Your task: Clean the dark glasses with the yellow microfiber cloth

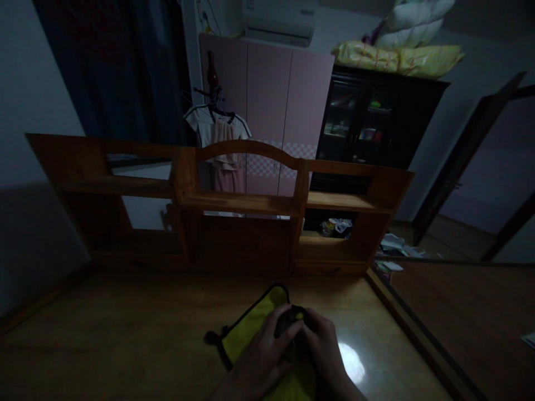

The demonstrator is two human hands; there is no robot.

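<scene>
A yellow cloth with dark edging (254,317) lies on the wooden surface, a small dark loop or tab at its left corner. Over its right part, my left hand (267,345) and my right hand (324,340) come together, fingers bent and closed. Between them is a small dark item (288,320) with a yellow spot at its upper right. Dim light and my fingers hide most of it, so I cannot tell whether it is a bunched part of the cloth or a separate thing. Both thumbs and fingertips press on it.
A wooden shelf unit (242,203) with drawers stands along the far edge of the wooden surface (125,323). A raised wooden rim (412,334) borders the right side. Beyond are a pink wardrobe (270,89), hanging clothes (223,133) and a dark cabinet (397,122).
</scene>
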